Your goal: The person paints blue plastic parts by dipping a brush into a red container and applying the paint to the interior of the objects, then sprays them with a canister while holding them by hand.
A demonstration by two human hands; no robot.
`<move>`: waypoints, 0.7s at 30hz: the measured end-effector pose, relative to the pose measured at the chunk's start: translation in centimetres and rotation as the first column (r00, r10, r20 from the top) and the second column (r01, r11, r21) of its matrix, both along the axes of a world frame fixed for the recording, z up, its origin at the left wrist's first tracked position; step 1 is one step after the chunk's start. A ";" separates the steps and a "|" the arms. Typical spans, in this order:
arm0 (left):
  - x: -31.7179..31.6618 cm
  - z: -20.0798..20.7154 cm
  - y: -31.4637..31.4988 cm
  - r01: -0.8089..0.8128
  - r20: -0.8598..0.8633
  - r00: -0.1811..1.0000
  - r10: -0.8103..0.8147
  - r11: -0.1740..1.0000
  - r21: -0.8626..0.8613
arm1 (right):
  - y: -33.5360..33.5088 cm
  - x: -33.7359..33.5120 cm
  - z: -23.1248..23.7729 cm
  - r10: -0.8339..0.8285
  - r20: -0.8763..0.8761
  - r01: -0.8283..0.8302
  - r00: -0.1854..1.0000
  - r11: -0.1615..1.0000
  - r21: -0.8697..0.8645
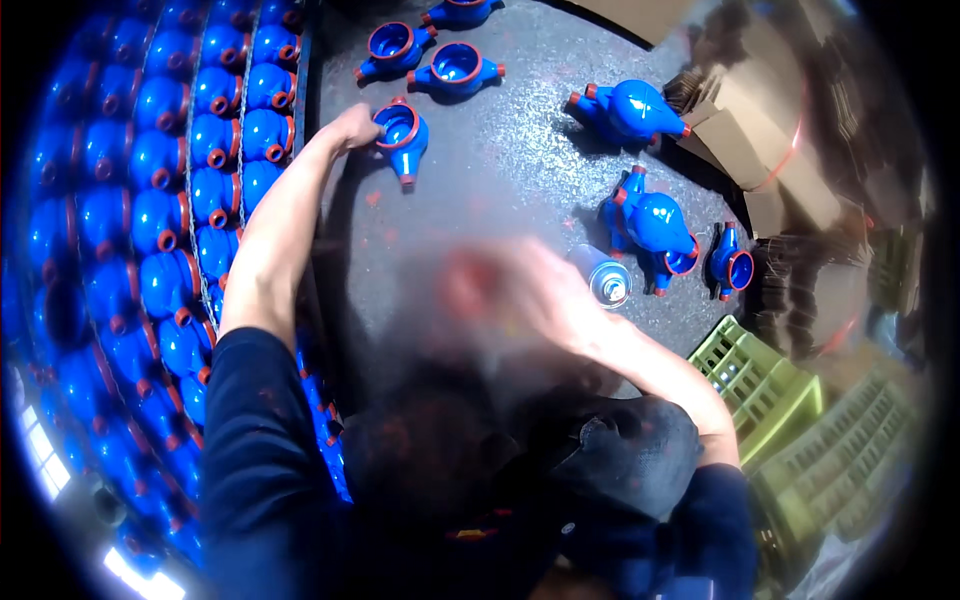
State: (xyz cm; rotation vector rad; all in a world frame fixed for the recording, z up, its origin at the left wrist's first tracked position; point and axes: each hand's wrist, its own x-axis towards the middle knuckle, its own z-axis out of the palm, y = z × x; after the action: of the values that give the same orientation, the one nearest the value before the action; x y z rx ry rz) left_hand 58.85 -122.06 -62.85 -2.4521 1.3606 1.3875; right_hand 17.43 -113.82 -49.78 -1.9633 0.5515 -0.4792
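Note:
At the far left of the grey work surface, my left hand is closed, its fingers at the left edge of a blue casting. This glossy casting has a round, red-rimmed opening and red-ended ports. My right hand is low over the middle of the surface, its fingers smeared. A blurred red patch shows by its fingertips; I cannot make out whether it is a held thing. Just right of that hand is a silvery can with a round top.
Similar blue castings lie at the back left, others at the right, some stacked. Rows of them fill a chain-divided rack on the left. Cardboard and green plastic crates stand along the right side.

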 end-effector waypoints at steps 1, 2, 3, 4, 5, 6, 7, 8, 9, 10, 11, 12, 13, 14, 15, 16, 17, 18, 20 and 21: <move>-5.4 4.2 0.0 -0.309 -0.273 0.904 0.329 0.944 0.116 | -0.8 -0.6 0.0 -0.092 -0.012 0.092 0.996 0.996 0.016; -5.7 4.9 1.6 -0.407 -0.329 0.849 0.414 0.909 0.096 | -1.5 -0.4 0.1 -0.125 0.037 0.125 0.992 0.992 -0.002; -5.3 4.7 3.3 -0.447 -0.505 0.746 0.434 0.889 0.103 | -1.9 0.2 0.5 -0.179 0.049 0.179 0.983 0.984 0.004; -6.7 6.1 4.1 -0.482 -0.544 0.686 0.483 0.862 0.157 | -2.1 0.6 1.1 -0.212 -0.021 0.212 0.977 0.963 0.168; -8.5 7.7 4.6 -0.506 -0.585 0.619 0.524 0.836 0.213 | -2.3 0.9 1.6 -0.239 -0.103 0.260 0.965 0.912 0.317; -9.5 8.6 5.4 -0.527 -0.632 0.555 0.541 0.816 0.236 | -2.4 1.2 1.3 -0.235 -0.074 0.247 0.969 0.915 0.318; -10.4 9.3 6.3 -0.544 -0.675 0.488 0.553 0.798 0.261 | -2.4 1.4 0.8 -0.233 -0.045 0.235 0.971 0.918 0.318; -11.8 9.9 7.0 -0.570 -0.715 0.434 0.548 0.782 0.252 | -2.3 1.5 0.6 -0.233 -0.069 0.242 0.970 0.896 0.373; -13.1 10.9 7.4 -0.539 -0.741 0.420 0.524 0.801 0.261 | -2.3 1.7 0.5 -0.260 -0.035 0.254 0.965 0.890 0.378; -14.1 11.5 8.1 -0.525 -0.769 0.393 0.504 0.810 0.262 | -2.1 2.0 0.4 -0.281 0.004 0.257 0.960 0.885 0.388; -15.2 12.1 8.5 -0.508 -0.798 0.363 0.481 0.820 0.263 | -2.2 2.0 0.2 -0.302 0.040 0.263 0.952 0.879 0.397; -16.4 13.1 8.8 -0.479 -0.805 0.374 0.461 0.839 0.258 | -2.4 1.7 0.1 -0.316 0.033 0.290 0.948 0.903 0.318; -17.1 13.3 9.2 -0.472 -0.826 0.342 0.449 0.842 0.262 | -2.6 1.5 -0.2 -0.324 0.151 0.292 0.934 0.936 0.199; -17.7 13.5 9.6 -0.469 -0.834 0.313 0.454 0.838 0.280 | -2.5 1.1 -0.2 -0.350 0.135 0.319 0.927 0.925 0.207; -18.2 13.9 9.9 -0.465 -0.842 0.284 0.459 0.833 0.298 | -2.4 0.7 0.1 -0.376 0.119 0.345 0.919 0.913 0.215; -19.0 14.3 10.1 -0.478 -0.848 0.291 0.443 0.835 0.272 | -2.4 0.3 0.4 -0.378 0.141 0.342 0.915 0.913 0.223; -19.2 14.5 10.3 -0.452 -0.853 0.307 0.421 0.854 0.259 | -2.5 -0.2 0.6 -0.380 0.163 0.339 0.910 0.912 0.231; -19.2 14.7 10.4 -0.425 -0.858 0.323 0.399 0.871 0.245 | -2.5 -0.6 0.7 -0.383 0.185 0.336 0.905 0.911 0.239; -20.0 15.7 10.4 -0.412 -0.828 0.415 0.376 0.890 0.197 | -2.6 -1.5 0.7 -0.389 0.206 0.347 0.898 0.913 0.214; -19.9 15.8 10.4 -0.372 -0.791 0.511 0.336 0.916 0.149 | -2.6 -2.0 0.7 -0.393 0.216 0.353 0.894 0.914 0.202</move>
State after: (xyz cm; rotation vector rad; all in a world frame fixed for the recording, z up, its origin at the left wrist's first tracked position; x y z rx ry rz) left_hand 38.98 -111.67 -47.09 -2.2329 0.9011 2.8658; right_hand 15.47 -116.39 -49.04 -1.6143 0.7832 -0.8875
